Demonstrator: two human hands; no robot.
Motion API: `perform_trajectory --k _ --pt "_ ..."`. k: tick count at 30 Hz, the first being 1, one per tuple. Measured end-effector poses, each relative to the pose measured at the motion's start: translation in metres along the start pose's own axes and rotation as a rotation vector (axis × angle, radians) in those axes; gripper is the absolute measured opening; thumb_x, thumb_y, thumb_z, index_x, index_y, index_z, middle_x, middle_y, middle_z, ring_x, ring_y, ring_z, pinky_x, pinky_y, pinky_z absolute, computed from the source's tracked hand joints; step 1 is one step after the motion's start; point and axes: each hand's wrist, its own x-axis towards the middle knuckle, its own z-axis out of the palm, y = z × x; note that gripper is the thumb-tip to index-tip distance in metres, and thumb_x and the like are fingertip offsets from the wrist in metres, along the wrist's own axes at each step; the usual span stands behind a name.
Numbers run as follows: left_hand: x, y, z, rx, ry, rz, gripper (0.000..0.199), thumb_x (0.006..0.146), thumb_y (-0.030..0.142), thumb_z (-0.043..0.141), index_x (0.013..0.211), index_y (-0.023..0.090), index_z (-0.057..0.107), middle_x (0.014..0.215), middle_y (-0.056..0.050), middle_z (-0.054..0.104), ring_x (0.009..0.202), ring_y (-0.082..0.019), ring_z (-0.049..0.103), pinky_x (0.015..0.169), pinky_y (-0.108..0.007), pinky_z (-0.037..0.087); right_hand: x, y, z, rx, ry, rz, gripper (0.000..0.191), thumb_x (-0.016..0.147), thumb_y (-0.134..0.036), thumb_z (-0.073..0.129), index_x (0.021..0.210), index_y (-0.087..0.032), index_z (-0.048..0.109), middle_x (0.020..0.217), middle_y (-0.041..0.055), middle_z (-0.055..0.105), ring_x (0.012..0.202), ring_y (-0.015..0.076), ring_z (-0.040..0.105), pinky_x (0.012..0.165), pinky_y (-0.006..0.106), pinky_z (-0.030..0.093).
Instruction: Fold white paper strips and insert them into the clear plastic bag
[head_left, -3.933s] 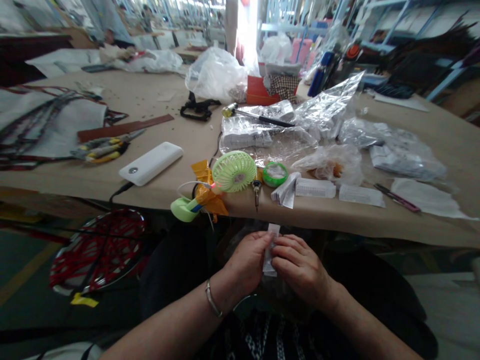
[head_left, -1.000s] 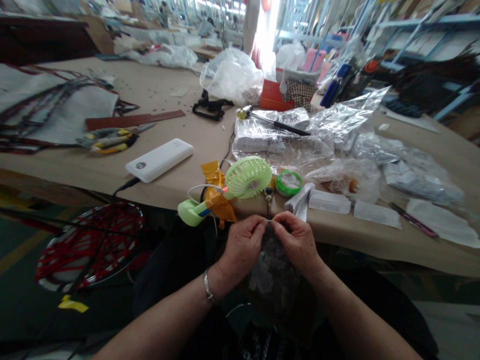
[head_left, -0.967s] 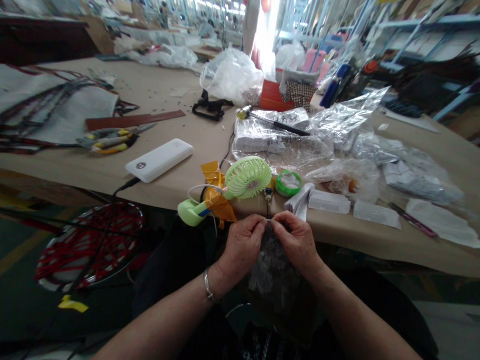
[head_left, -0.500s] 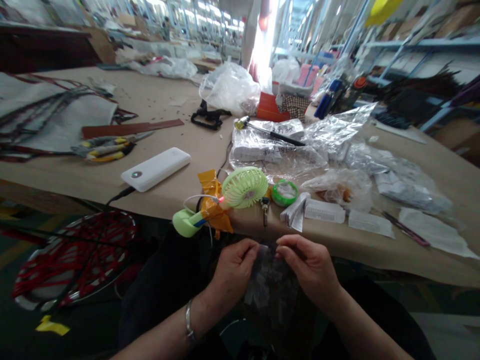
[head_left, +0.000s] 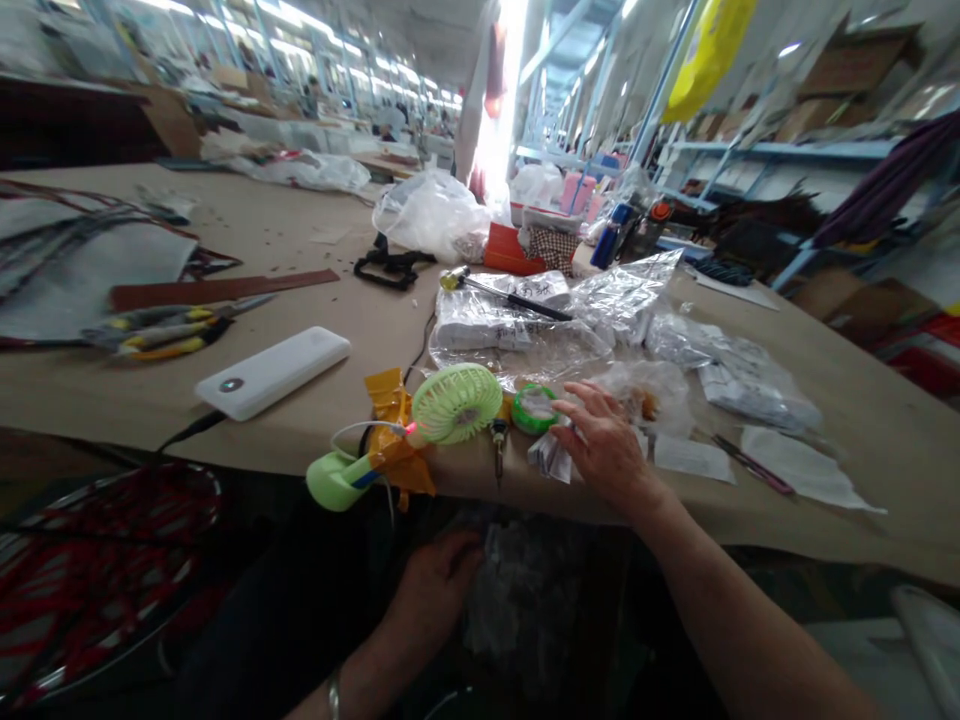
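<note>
Below the table edge, my left hand [head_left: 442, 575] has its fingers closed at the upper left of a clear plastic bag [head_left: 510, 590]. The bag hangs in shadow with pale pieces showing through, too dim to name. My right hand [head_left: 604, 445] is over the table's front edge, its fingers apart and nothing seen in them. It covers part of the white paper slips. Just left of its fingertips sits a green round tub [head_left: 534, 408] with something whitish inside. Beside its thumb lies a folded stack of paper slips [head_left: 551, 457].
A green handheld fan [head_left: 457, 403] is fixed at the edge with orange tape [head_left: 401, 460]. Near it are a pointed metal-tipped tool [head_left: 499, 450], a white power bank [head_left: 274, 373], pliers [head_left: 172, 328], a small hammer [head_left: 510, 293] on plastic-wrapped packs, and tweezers [head_left: 754, 465].
My right hand has let go of the bag and moved up onto the table by the paper slips. My left hand stays at the bag, slightly lower. The view has shifted right.
</note>
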Motion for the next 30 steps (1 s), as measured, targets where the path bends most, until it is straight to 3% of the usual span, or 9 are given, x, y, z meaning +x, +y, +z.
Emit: perform_trajectory --k 4,6,10,15,18,21,24,27,30 --pt "-0.001 0.004 0.003 0.003 -0.011 -0.026 0.025 0.076 0.029 0.049 0.086 0.020 0.070 0.087 -0.003 0.072 0.085 -0.020 0.064 0.079 -0.029 0.045 -0.031 0.000 -0.007 0.194 0.178 0.041 0.011 0.087 -0.024 0.050 0.083 -0.019 0.059 0.092 0.0068 0.061 0.098 0.0212 0.055 0.089 0.039 0.045" --pt "-0.002 0.009 0.005 -0.035 -0.020 -0.033 0.023 0.075 0.029 0.050 0.082 0.021 0.070 0.084 -0.003 0.072 0.083 -0.021 0.064 0.078 -0.029 0.045 -0.051 -0.003 -0.006 0.171 0.122 0.023 0.010 0.085 -0.024 0.052 0.087 -0.019 0.060 0.094 0.0072 0.062 0.101 0.0225 0.054 0.090 0.041 0.045" --pt "-0.005 0.021 0.009 -0.152 -0.030 -0.056 0.018 0.072 0.027 0.054 0.076 0.021 0.070 0.080 -0.004 0.072 0.079 -0.021 0.063 0.074 -0.029 0.044 -0.078 -0.010 0.005 0.023 -0.003 -0.025 0.028 0.084 -0.022 0.054 0.112 -0.019 0.059 0.112 0.0096 0.061 0.114 0.0263 0.048 0.095 0.046 0.042" --pt "-0.006 0.036 0.016 -0.254 -0.067 -0.044 0.015 0.072 0.023 0.055 0.071 0.018 0.069 0.072 -0.003 0.069 0.074 -0.019 0.061 0.071 -0.027 0.043 -0.079 -0.008 0.011 0.127 0.110 -0.021 0.016 0.085 -0.016 0.054 0.095 -0.021 0.065 0.097 0.0059 0.067 0.104 0.0213 0.055 0.091 0.041 0.046" --pt "-0.004 0.049 0.022 -0.458 -0.124 -0.116 0.015 0.073 0.026 0.058 0.067 0.015 0.066 0.065 -0.003 0.065 0.066 -0.016 0.058 0.065 -0.026 0.043 -0.079 -0.011 0.005 0.219 0.141 -0.026 0.014 0.083 -0.012 0.055 0.090 -0.020 0.065 0.094 0.0055 0.067 0.102 0.0207 0.056 0.090 0.041 0.046" --pt "-0.002 0.067 0.029 -0.881 -0.266 -0.289 0.024 0.075 0.036 0.060 0.080 0.013 0.064 0.071 -0.006 0.065 0.064 -0.015 0.060 0.063 -0.027 0.046 -0.088 -0.026 -0.005 0.262 0.142 -0.071 0.015 0.081 -0.010 0.057 0.090 -0.021 0.064 0.094 0.0053 0.066 0.103 0.0213 0.055 0.092 0.043 0.045" --pt "0.001 0.080 0.036 -1.228 -0.340 -0.353 0.028 0.075 0.037 0.063 0.087 0.012 0.062 0.077 -0.007 0.065 0.064 -0.013 0.060 0.062 -0.025 0.047 -0.102 -0.046 -0.012 0.280 0.096 -0.151 0.015 0.081 -0.011 0.057 0.091 -0.020 0.063 0.093 0.0047 0.067 0.104 0.0219 0.055 0.093 0.045 0.043" --pt "0.004 0.086 0.042 -1.304 -0.271 -0.364 0.019 0.071 0.024 0.069 0.080 0.010 0.062 0.071 -0.004 0.063 0.057 -0.008 0.057 0.052 -0.018 0.042 -0.110 -0.057 -0.016 0.295 0.046 -0.194 0.017 0.081 -0.012 0.056 0.094 -0.021 0.062 0.094 0.0035 0.067 0.104 0.0211 0.055 0.094 0.043 0.043" --pt "0.004 0.085 0.043 -1.238 -0.240 -0.387 0.014 0.072 0.020 0.067 0.079 0.010 0.061 0.066 -0.003 0.063 0.055 -0.009 0.057 0.053 -0.019 0.045 -0.106 -0.045 -0.019 0.236 0.007 -0.135 0.026 0.083 -0.017 0.054 0.109 -0.020 0.058 0.102 0.0068 0.064 0.108 0.0230 0.052 0.093 0.043 0.044"
